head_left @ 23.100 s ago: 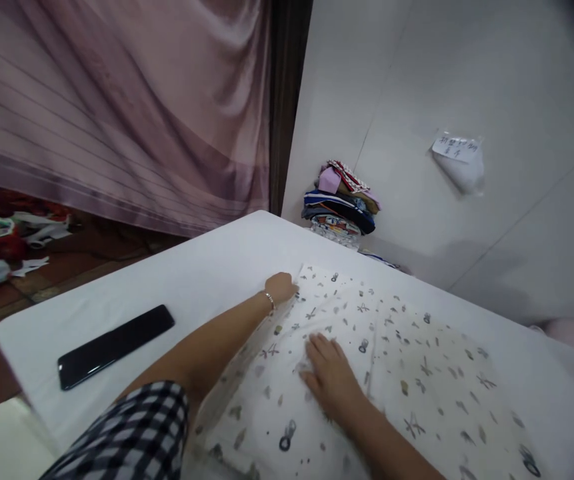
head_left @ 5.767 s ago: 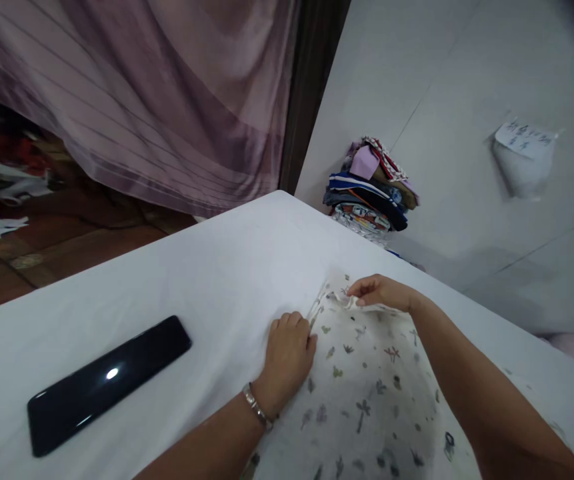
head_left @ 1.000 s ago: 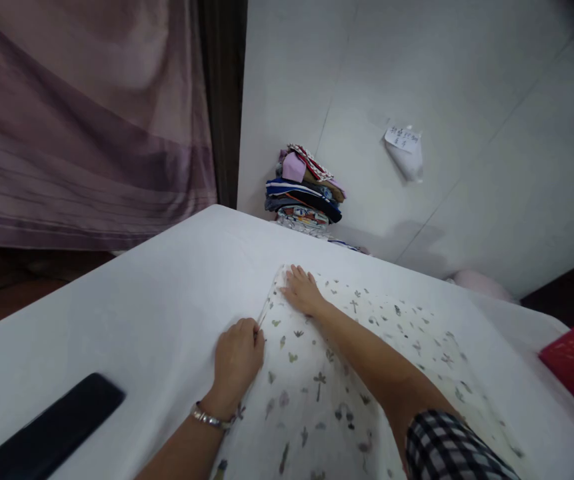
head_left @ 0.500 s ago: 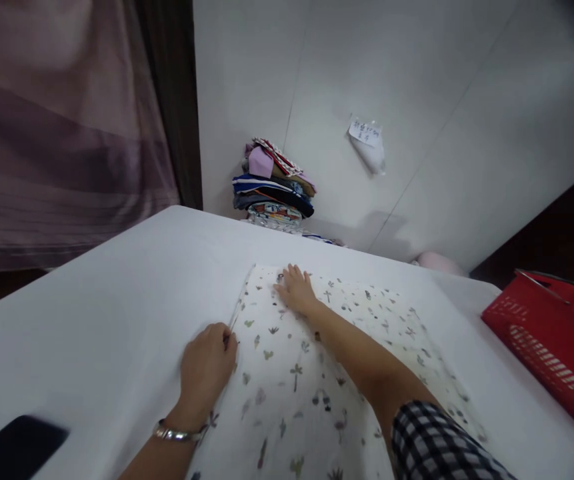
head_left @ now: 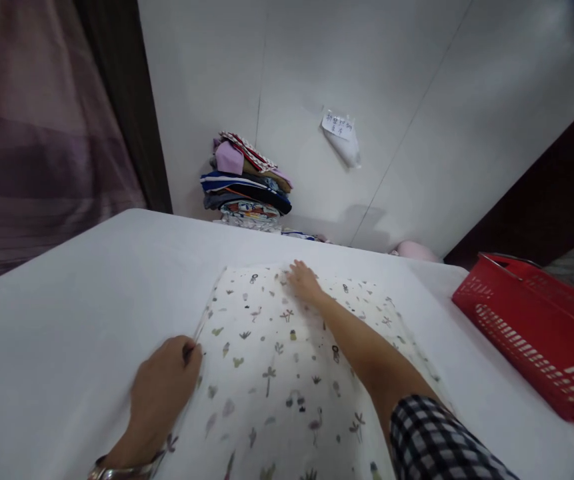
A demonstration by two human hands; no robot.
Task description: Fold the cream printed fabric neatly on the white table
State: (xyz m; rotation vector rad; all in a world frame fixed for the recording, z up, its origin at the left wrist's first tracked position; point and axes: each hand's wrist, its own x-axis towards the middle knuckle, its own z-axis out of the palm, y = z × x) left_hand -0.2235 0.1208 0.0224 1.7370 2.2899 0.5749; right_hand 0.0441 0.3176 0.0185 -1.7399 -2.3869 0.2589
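A white cloth (head_left: pixel 267 360) printed with small palms, flamingos and cacti lies spread on the white table (head_left: pixel 117 280). At its left edge, my left hand (head_left: pixel 167 373) has its fingers curled in and pinches the cloth's border. My right hand (head_left: pixel 304 281) lies open near the far edge of the cloth, fingers extended over the fabric, with the forearm stretched across the print.
A red plastic basket (head_left: pixel 531 333) stands at the right side of the table. Beyond the far edge is a stack of folded clothes (head_left: pixel 247 180) against the wall. A purplish curtain (head_left: pixel 41 133) hangs at the left.
My right hand has slid to the right along the cloth's far edge. The view has turned right, so the dark phone-like object at lower left is out of frame and more of the basket shows.
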